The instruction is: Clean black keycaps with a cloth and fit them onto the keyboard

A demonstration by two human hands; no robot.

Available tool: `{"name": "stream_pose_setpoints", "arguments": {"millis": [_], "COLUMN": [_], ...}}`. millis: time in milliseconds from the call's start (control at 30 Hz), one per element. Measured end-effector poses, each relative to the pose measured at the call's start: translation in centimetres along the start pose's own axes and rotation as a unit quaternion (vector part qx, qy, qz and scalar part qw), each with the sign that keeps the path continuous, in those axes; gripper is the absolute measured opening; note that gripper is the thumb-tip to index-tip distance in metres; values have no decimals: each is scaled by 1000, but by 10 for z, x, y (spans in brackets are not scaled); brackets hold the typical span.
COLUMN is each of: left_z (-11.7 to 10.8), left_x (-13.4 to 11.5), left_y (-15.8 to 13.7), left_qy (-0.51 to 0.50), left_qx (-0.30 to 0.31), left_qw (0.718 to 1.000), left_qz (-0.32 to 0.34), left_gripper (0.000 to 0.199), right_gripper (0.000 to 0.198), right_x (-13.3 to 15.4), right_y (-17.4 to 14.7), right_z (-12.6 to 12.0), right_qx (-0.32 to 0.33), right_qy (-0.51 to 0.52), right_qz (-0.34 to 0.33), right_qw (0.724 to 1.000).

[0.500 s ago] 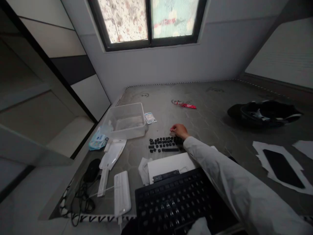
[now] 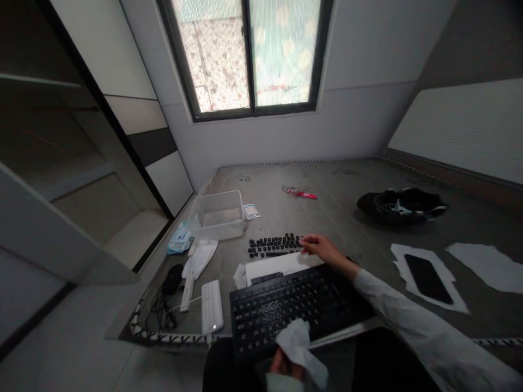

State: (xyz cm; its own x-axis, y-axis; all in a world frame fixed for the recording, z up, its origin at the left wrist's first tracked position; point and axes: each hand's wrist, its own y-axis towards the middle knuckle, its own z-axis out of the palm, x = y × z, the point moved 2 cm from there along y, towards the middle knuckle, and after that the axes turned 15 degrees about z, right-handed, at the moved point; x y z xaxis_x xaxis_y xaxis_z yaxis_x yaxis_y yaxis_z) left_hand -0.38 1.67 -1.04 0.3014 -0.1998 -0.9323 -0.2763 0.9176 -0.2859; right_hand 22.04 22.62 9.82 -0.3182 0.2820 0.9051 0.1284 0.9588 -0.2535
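A black keyboard (image 2: 322, 296) with its keycaps pulled off over much of its surface lies tilted across my lap. My left hand (image 2: 281, 363), low at the front edge, grips a crumpled white tissue (image 2: 300, 344) against the keyboard. Beyond the keyboard, my right hand (image 2: 322, 249) has its fingers pinched together at the right end of several rows of loose black keycaps (image 2: 272, 245). Whatever lies between those fingertips is too small to make out. A white sheet (image 2: 265, 268) lies between the keycaps and the keyboard, partly under it.
Left of the keyboard are a white power strip (image 2: 211, 307), a black mouse (image 2: 172, 279) with its cable, a clear plastic bin (image 2: 218, 218) and a blue packet (image 2: 180, 238). To the right are a black cap (image 2: 408, 207) and a phone (image 2: 428, 277) on white paper.
My right hand has drawn back toward the keyboard from beyond the keycaps. My left hand with the tissue has come into view at the keyboard's front. The camera view has tilted up.
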Motion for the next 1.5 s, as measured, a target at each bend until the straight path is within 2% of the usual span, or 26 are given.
{"name": "stream_pose_setpoints", "arguments": {"millis": [67,133,267,300,400,633,767,900,1000,1133,1267,1400,1500], "left_z": [-2,-5,-10,-11,-13,-9,-6,-8,-12,-17,-16,-15,-13], "left_x": [1,1,-3,-3,-4,-19,-25,-21,-17,-7,1,-7,-14], "left_y": [3,3,-4,-6,-9,-14,-25,-33,-35,-31,-25,-26,-30], "left_qy": [-54,-49,-33,-34,-35,-26,6,36,33,44,4,15,37], "left_qx": [-8,-28,-42,-44,-40,19,83,155,182,164,118,97,104], "left_qw": [998,998,998,998,997,996,988,980,975,975,980,978,978], "left_qz": [13,9,15,18,50,89,133,123,125,140,163,186,180], "left_gripper": [35,28,21,20,19,28,31,46,53,48,47,39,37], "right_gripper": [43,42,47,47,44,36,30,21,17,23,33,37,40], "right_x": [-11,-31,-92,-105,-123,-97,-93,-100,-106,-108,-105,-110,-115], "right_y": [-49,-99,-184,-199,-226,-238,-241,-238,-235,-235,-237,-233,-230], "right_z": [1,7,24,29,42,77,95,101,104,105,102,100,98], "right_qx": [13,-9,-173,-191,-158,-12,5,1,-4,28,74,26,-25], "right_qy": [35,49,92,96,101,90,93,109,126,126,133,153,120], "right_qz": [-20,-36,20,37,37,2,4,13,23,31,16,30,27], "right_qw": [999,998,980,976,982,996,996,994,992,991,988,987,992]}}
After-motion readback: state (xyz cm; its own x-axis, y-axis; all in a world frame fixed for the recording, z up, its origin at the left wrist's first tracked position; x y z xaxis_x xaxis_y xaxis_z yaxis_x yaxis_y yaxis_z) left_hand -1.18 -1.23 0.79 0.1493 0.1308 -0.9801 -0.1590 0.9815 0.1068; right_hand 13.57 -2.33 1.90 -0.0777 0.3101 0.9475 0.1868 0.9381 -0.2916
